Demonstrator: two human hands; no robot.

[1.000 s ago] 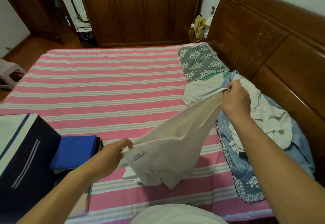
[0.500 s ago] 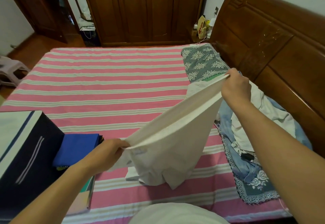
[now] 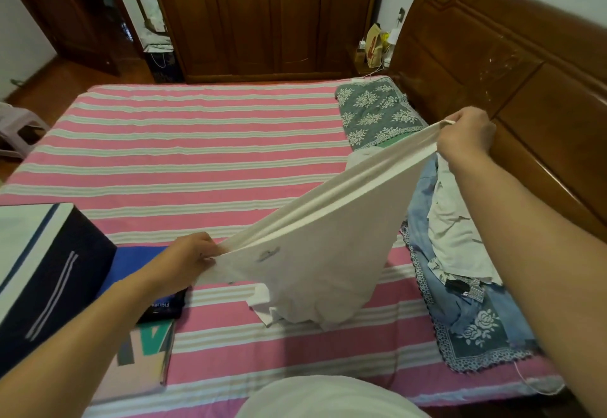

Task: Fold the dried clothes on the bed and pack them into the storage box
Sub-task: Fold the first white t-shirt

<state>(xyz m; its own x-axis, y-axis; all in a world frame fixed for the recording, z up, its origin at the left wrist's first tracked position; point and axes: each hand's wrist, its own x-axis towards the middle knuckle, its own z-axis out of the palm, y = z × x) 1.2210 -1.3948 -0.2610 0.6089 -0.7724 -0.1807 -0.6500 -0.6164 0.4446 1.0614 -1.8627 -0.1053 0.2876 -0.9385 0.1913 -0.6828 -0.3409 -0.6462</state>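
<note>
I have the white shirt (image 3: 322, 253) stretched above the bed (image 3: 197, 154), left hand (image 3: 187, 260) pinching its near end, right hand (image 3: 466, 135) pinching the far end; its lower edge trails on the sheet. Step: spreading before folding. Next I judge it must be laid flat. The box (image 3: 49, 273) sits near left.

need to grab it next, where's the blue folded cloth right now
In the head view the blue folded cloth lies at lower left on the striped bed, right beside the dark storage box and partly hidden behind the left hand.
</note>
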